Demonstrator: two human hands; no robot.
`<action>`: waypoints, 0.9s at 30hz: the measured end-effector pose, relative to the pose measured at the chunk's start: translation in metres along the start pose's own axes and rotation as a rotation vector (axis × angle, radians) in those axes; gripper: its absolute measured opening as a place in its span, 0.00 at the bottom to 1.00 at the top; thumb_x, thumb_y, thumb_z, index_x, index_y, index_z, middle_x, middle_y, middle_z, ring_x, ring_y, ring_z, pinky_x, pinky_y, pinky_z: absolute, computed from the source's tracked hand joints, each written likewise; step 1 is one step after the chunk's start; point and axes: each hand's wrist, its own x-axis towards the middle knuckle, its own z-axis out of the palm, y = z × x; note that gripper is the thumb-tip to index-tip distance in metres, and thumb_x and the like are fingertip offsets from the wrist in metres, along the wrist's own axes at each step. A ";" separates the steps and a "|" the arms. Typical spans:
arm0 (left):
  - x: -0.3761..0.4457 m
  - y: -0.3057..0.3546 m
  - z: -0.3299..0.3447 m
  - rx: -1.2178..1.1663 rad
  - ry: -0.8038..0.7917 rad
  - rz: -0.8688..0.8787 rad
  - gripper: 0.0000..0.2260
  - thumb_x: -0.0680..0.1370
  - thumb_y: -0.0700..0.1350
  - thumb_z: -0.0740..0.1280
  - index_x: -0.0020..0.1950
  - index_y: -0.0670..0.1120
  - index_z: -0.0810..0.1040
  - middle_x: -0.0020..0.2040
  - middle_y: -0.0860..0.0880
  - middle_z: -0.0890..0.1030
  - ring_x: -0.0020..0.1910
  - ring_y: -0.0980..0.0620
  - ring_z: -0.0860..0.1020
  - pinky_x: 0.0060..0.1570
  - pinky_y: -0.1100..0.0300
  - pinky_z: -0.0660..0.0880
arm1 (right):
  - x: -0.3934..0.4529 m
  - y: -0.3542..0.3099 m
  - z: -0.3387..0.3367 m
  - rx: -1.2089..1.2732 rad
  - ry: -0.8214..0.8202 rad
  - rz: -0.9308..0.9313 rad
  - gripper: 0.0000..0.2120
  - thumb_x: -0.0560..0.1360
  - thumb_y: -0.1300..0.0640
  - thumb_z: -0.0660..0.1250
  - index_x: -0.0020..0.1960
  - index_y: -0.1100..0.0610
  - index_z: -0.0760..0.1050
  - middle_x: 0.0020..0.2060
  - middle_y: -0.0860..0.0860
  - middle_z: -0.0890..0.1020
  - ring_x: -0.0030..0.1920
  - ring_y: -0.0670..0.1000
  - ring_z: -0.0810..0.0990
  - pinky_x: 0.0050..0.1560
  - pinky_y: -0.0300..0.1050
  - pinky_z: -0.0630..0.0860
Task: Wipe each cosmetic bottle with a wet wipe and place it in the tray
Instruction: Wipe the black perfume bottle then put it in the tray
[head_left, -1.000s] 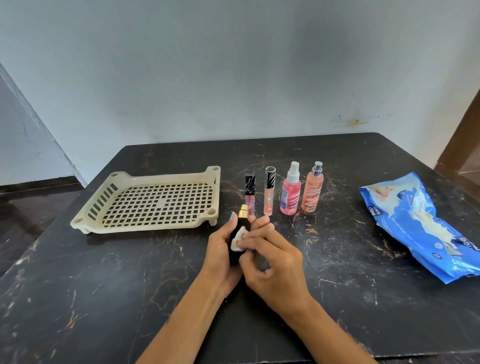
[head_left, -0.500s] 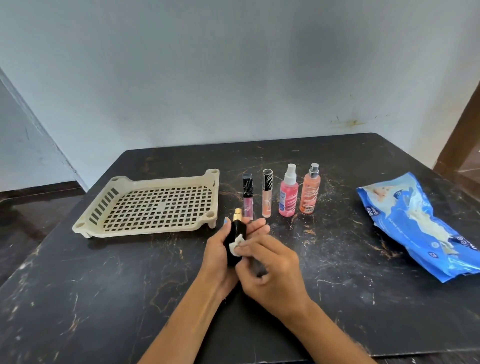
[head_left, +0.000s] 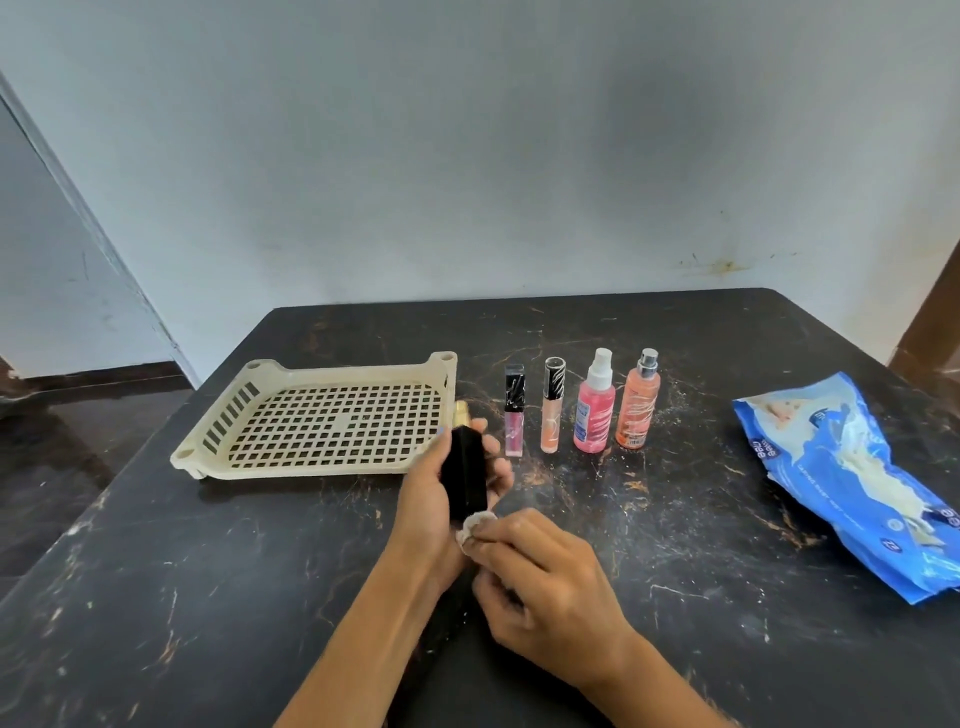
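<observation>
My left hand (head_left: 423, 512) grips a black bottle (head_left: 467, 475) with a gold cap, held upright just in front of the tray's right corner. My right hand (head_left: 540, 587) pinches a small bunched white wet wipe (head_left: 475, 525) against the bottle's lower end. The cream slotted tray (head_left: 218, 426) lies to the left with nothing in it. Standing in a row on the black table are a pink lip gloss (head_left: 514, 410), a peach lip gloss (head_left: 551, 405), a pink spray bottle (head_left: 596, 410) and an orange spray bottle (head_left: 639, 402).
A blue wet-wipe pack (head_left: 852, 488) lies at the right side of the black marbled table (head_left: 208, 597). A pale wall stands behind the table's far edge. A dark floor drops away at the left and a brown door frame shows at the right.
The wipe has slid down the black bottle from its upper body to its lower end. My left hand has carried the bottle a little further away, toward the tray.
</observation>
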 end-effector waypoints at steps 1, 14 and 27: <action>-0.001 0.009 0.002 0.038 -0.029 0.057 0.12 0.78 0.49 0.58 0.47 0.41 0.75 0.34 0.47 0.76 0.29 0.53 0.73 0.33 0.63 0.74 | 0.000 0.000 0.001 0.001 -0.002 0.003 0.07 0.67 0.71 0.68 0.43 0.65 0.82 0.42 0.55 0.82 0.37 0.54 0.79 0.39 0.42 0.77; 0.068 0.094 -0.014 0.855 0.140 0.476 0.07 0.74 0.40 0.69 0.50 0.49 0.79 0.45 0.48 0.83 0.48 0.53 0.81 0.58 0.59 0.74 | 0.000 0.006 0.005 0.020 0.038 0.101 0.07 0.67 0.67 0.68 0.40 0.61 0.83 0.40 0.51 0.83 0.39 0.48 0.80 0.40 0.33 0.77; 0.124 0.088 -0.032 1.296 0.200 0.435 0.15 0.77 0.41 0.66 0.63 0.44 0.75 0.59 0.47 0.78 0.58 0.51 0.75 0.61 0.58 0.70 | 0.002 0.011 0.007 0.034 -0.009 0.165 0.08 0.63 0.66 0.68 0.38 0.55 0.82 0.40 0.45 0.80 0.38 0.44 0.79 0.37 0.33 0.76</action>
